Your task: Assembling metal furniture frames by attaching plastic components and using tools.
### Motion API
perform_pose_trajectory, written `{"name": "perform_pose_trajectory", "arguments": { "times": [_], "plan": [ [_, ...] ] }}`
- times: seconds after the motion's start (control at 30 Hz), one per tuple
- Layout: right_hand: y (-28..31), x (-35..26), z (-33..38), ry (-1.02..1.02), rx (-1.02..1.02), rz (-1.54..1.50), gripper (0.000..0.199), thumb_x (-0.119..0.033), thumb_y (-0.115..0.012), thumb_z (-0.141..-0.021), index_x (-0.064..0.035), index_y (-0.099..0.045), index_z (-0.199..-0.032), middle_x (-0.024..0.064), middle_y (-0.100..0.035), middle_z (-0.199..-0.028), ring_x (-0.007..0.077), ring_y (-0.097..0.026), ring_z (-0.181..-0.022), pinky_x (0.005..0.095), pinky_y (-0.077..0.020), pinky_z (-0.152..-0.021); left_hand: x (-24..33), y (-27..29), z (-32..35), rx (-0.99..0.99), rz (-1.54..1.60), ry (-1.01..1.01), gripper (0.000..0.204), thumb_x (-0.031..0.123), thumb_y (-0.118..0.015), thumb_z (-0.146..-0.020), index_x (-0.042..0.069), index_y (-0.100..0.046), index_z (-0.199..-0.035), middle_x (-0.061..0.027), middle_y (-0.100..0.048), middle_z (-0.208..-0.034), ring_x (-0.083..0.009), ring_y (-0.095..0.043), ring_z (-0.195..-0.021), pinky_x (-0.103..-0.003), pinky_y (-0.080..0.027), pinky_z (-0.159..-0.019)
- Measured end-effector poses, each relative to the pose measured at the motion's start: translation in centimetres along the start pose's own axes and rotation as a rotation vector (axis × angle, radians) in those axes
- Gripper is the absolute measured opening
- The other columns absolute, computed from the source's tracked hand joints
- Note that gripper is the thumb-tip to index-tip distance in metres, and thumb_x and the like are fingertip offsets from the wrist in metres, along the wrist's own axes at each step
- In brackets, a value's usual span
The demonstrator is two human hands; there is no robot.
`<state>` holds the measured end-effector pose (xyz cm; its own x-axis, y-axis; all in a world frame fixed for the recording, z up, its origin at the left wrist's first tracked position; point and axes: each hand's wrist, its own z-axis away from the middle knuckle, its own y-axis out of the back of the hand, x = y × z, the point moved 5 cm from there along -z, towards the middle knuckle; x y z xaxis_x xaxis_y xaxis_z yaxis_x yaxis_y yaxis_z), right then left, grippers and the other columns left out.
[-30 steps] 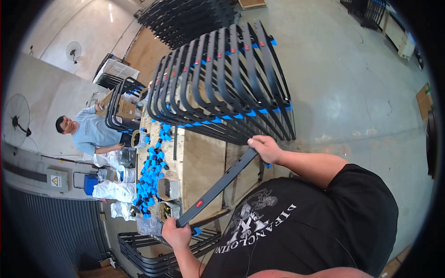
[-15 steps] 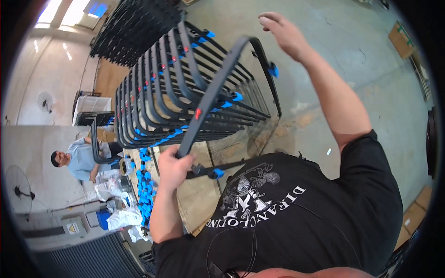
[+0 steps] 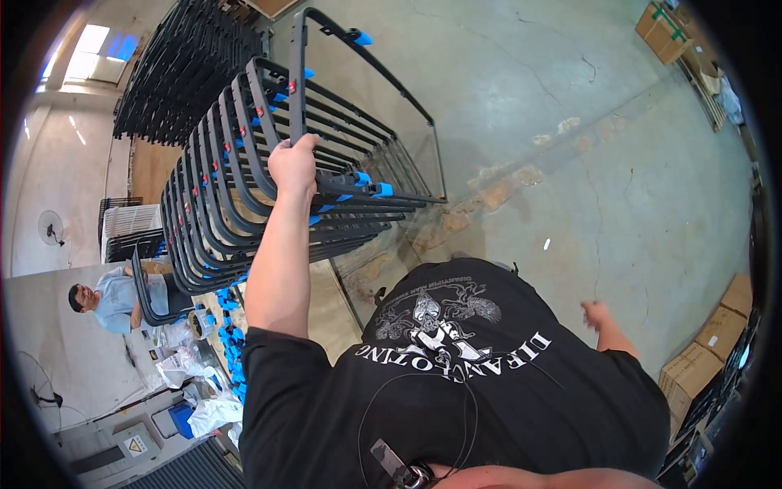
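My left hand [image 3: 293,167] is wrapped round the near side of a black rounded tubular frame [image 3: 298,94]. The frame stands on edge at the near end of a row of similar black frames [image 3: 213,179], and carries blue clips [image 3: 360,37] and a small red piece on its side. Whether it touches the nearest frame of the row, I cannot tell. My right hand [image 3: 596,314] hangs low at my right side, away from the frames. Its fingers look partly stretched, with nothing seen in them.
Behind the row rises a tall stack of black frames [image 3: 191,69]. A person [image 3: 114,306] in a light blue shirt stands at the left, beside a table with blue clips [image 3: 234,346] and white plastic bags [image 3: 216,411]. Cardboard boxes [image 3: 705,359] stand at the right.
The frame has swung away from me and leftward to the row's end, with my left hand still on it. My right hand has dropped from the upper middle to my right side.
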<state>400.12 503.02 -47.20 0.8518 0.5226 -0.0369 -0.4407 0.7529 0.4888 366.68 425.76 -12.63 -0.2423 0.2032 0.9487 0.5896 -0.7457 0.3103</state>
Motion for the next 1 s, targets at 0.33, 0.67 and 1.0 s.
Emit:
{"name": "perform_pose_trajectory", "arguments": {
  "times": [0.33,0.67,1.0],
  "plan": [
    [1.1,-1.0,-1.3,0.090,0.069,-0.497,0.047,-0.037,-0.069,-0.093,-0.0022,-0.060,-0.122,0.0110,-0.067,-0.094,0.0204,-0.063,-0.068,0.0371,-0.0503,-0.055,-2.8,-3.6,-5.7,0.160,-0.075,0.075,0.030,0.016,-0.074,-0.079,-0.009,-0.068,-0.094,-0.0125,-0.069,-0.086,-0.0198,-0.064,-0.077,-0.036,-0.051,-0.070],
    [-2.3,-19.9,-1.9,0.347,-0.037,-0.189,0.045,-0.036,-0.071,-0.091,-0.0018,-0.066,-0.120,0.0096,-0.070,-0.088,0.0188,-0.066,-0.070,0.0354,-0.0514,-0.058,1.4,0.5,6.4,0.089,-0.415,-0.472,0.056,0.024,-0.076,-0.084,-0.007,-0.057,-0.127,-0.0218,-0.066,-0.113,-0.0297,-0.066,-0.097,-0.039,-0.052,-0.087],
    [-18.7,-31.5,7.4,0.761,-0.879,0.632,0.051,-0.039,-0.070,-0.095,-0.0005,-0.068,-0.128,0.0147,-0.072,-0.118,0.0243,-0.068,-0.107,0.0371,-0.0532,-0.095,-42.8,17.5,44.6,-0.653,-0.944,0.882,0.078,0.072,-0.060,-0.087,-0.001,-0.075,-0.107,-0.0235,-0.075,-0.111,-0.0377,-0.071,-0.105,-0.045,-0.055,-0.090]
  ]
}}
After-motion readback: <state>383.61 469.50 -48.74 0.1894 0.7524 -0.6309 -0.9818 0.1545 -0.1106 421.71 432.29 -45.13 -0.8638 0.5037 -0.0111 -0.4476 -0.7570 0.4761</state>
